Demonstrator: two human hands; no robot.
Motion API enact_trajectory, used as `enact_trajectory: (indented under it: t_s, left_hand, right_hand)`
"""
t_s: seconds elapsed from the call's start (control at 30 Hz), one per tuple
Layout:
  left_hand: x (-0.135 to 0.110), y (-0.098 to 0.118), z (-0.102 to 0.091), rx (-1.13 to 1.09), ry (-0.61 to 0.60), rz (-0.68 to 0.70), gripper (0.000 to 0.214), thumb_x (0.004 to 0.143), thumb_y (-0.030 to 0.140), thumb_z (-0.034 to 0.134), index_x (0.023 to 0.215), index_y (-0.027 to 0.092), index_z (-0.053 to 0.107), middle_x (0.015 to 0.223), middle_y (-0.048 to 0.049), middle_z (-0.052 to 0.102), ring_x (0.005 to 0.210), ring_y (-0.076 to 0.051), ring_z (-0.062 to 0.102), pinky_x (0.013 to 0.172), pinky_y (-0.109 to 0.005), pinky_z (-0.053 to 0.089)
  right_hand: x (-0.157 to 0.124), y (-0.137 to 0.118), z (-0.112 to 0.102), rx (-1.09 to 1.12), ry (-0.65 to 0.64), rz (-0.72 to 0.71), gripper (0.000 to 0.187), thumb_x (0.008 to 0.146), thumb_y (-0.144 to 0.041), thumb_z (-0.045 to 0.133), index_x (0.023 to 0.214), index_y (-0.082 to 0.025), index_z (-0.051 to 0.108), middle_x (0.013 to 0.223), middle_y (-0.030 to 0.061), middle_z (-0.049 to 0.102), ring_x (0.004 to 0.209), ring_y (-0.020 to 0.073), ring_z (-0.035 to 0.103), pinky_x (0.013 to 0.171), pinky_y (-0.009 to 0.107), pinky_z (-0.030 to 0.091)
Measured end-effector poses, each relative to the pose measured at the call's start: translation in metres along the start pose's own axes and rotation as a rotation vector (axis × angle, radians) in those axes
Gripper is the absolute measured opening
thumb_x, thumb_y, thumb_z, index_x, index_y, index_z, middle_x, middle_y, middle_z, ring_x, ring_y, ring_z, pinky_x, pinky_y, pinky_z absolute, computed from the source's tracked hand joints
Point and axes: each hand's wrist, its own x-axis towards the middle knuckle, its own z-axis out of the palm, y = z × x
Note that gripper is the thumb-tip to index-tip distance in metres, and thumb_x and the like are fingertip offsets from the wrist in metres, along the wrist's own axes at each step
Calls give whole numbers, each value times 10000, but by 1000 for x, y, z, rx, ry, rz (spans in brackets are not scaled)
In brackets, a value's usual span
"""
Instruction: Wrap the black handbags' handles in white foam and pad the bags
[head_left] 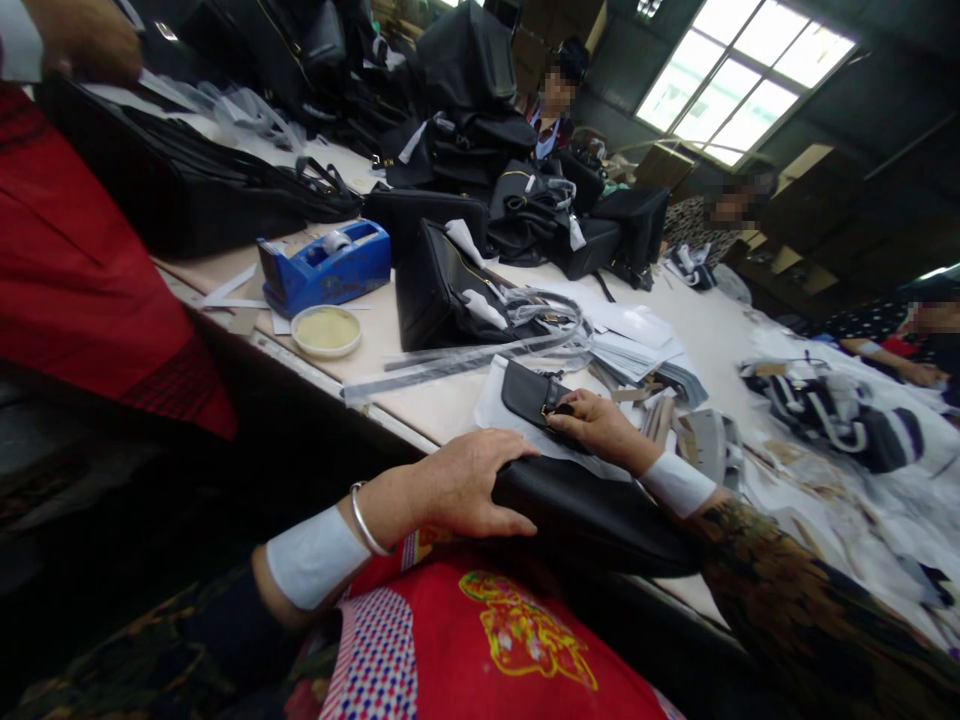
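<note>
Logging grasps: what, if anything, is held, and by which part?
The right hand pinches a small dark tab by its edge. The left hand lies across one end of the black bag, grip unclear.

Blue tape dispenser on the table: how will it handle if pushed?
Probably stiff: the blue tape dispenser has a blocky body. Likely to slide rather than roll or tip, since it sits long and low on the table. Pushed toward the near edge, it may bump the round dish.

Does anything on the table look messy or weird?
I see nothing clearly broken or spilled. But the papers look messy: they're fanned out crookedly instead of stacked neatly. The bags behind are heaped unevenly too.
</note>
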Motion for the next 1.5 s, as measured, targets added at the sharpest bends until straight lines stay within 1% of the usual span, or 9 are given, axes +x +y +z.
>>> enact_trajectory:
  t_s: [0.4, 0.6, 0.77, 1.03, 1.23, 1.3, 1.37, 1.43, 1.5]
  left_hand:
    - [3, -2, 1, -20, -31, -40, 666, 705, 493, 763, 1241, 142, 579, 1176, -137, 683, 1081, -301, 645, 993, -416, 488]
    - [0, -1, 3, -11, -26, -49, 688, 693, 506, 777, 1234, 131, 580, 1184, -148, 676, 1092, -306, 638, 997, -421, 483]
    - [-3, 0, 3, 5, -24, -23, 709, 702, 528, 765, 1248, 119, 572, 1180, -154, 672, 1097, -304, 631, 1006, -419, 473]
    - [-2, 0, 4, 3, -32, -38, 692, 700, 524, 768, 1243, 140, 576, 1179, -142, 672, 1083, -298, 634, 1000, -415, 473]
    - [-5, 1, -13, -196, -71, -26, 718, 693, 540, 770, 1285, 177, 583, 1245, -131, 646, 1132, -294, 603, 1038, -418, 438]
    - [-2, -8, -23, -345, 6, -180, 630, 769, 594, 675, 1247, 188, 619, 1247, -120, 646, 1153, -288, 589, 1017, -405, 454]
    - [5, -22, -29, -488, 202, -531, 581, 828, 641, 567, 1156, 170, 653, 1201, -123, 663, 1160, -287, 578, 935, -377, 501]
    - [17, -38, -30, -577, 350, -874, 606, 800, 685, 567, 1087, 159, 652, 1170, -134, 671, 1147, -293, 578, 825, -349, 536]
    - [31, -51, -26, -614, 339, -1011, 640, 736, 713, 622, 1046, 154, 647, 1140, -145, 682, 1085, -297, 609, 741, -342, 547]
  right_hand:
    - [-14, -21, 18, -363, -89, -317, 190, 908, -223, 556, 944, -120, 711, 1082, 153, 532, 927, 229, 593, 900, 386, 522]
    - [-20, -22, 5, -295, -74, -292, 195, 862, -283, 637, 976, -145, 713, 1185, 169, 545, 1022, 265, 618, 967, 423, 511]
    - [-25, -14, 1, -160, 2, -250, 282, 929, -310, 533, 1061, -171, 740, 1218, 156, 612, 1123, 262, 618, 1045, 432, 472]
    - [-24, -9, -11, 4, -47, -141, 315, 933, -381, 520, 1020, -202, 764, 1207, 123, 665, 1127, 258, 627, 1042, 439, 473]
    - [-28, -19, -5, -132, -122, -292, 294, 931, -326, 552, 1117, -184, 731, 1279, 151, 581, 1215, 269, 559, 1102, 445, 415]
    - [-33, -25, 0, -226, -117, -342, 324, 928, -331, 569, 1170, -158, 698, 1325, 175, 544, 1247, 291, 533, 1107, 453, 410]
    - [-38, -29, 5, -295, -96, -355, 371, 935, -360, 563, 1205, -128, 666, 1350, 204, 523, 1257, 313, 521, 1099, 463, 416]
    - [-44, -31, 9, -339, -66, -329, 446, 942, -393, 550, 1276, -105, 614, 1385, 232, 493, 1274, 332, 502, 1087, 476, 418]
    - [-50, -32, 12, -370, -42, -288, 526, 945, -421, 540, 1359, -96, 544, 1430, 248, 452, 1294, 343, 480, 1073, 487, 419]
